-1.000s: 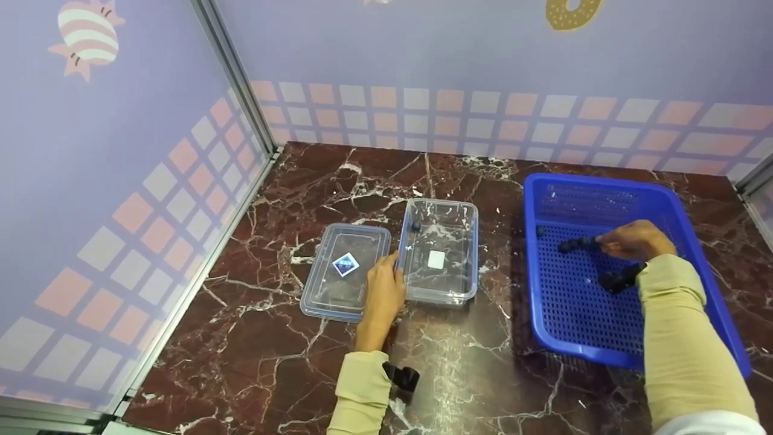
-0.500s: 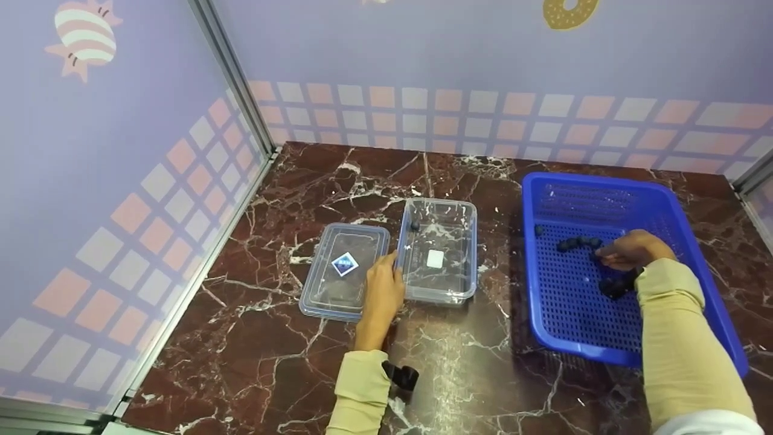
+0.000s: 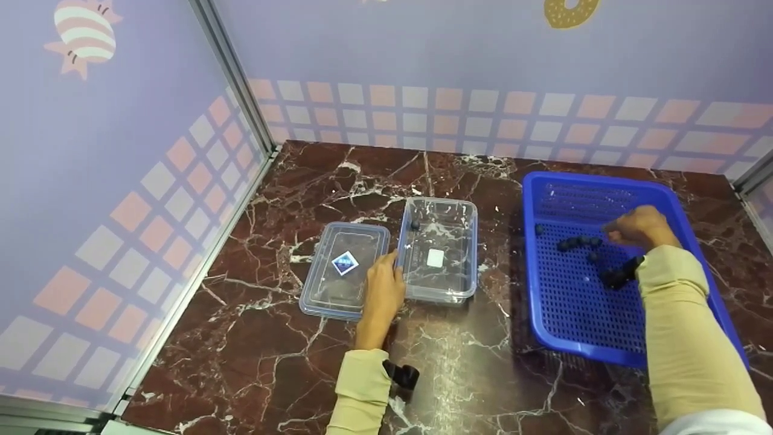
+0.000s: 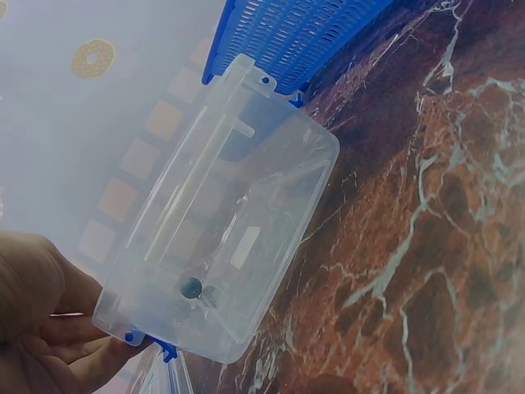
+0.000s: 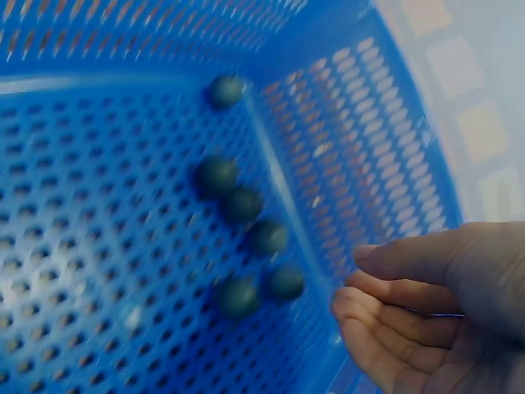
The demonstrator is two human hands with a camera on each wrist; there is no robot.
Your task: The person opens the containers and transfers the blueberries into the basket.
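My left hand (image 3: 385,290) holds the near side of a clear plastic container (image 4: 238,205) by its edge, fingers at a blue clip. One dark blueberry (image 4: 190,287) lies inside that container. My right hand (image 5: 410,312) is over the blue basket (image 3: 555,347), fingers loosely bent with thumb and fingertips apart and nothing between them. Below it on the basket floor, several blueberries (image 5: 242,205) sit in a short curved row. One blueberry (image 3: 593,257) lies just off the row's end, and another blueberry (image 5: 225,91) is by the basket wall.
A clear lid (image 3: 329,290) with a blue diamond label lies flat left of the container. Everything stands on a dark red marbled table (image 3: 253,362). Printed lilac panels (image 3: 386,48) close off the back and left. A black wrist camera (image 3: 616,278) hangs beneath my right wrist.
My right hand touched the blueberry row's right end, then drew back up and away. One blueberry now lies exposed below that end. The left hand and container stay put.
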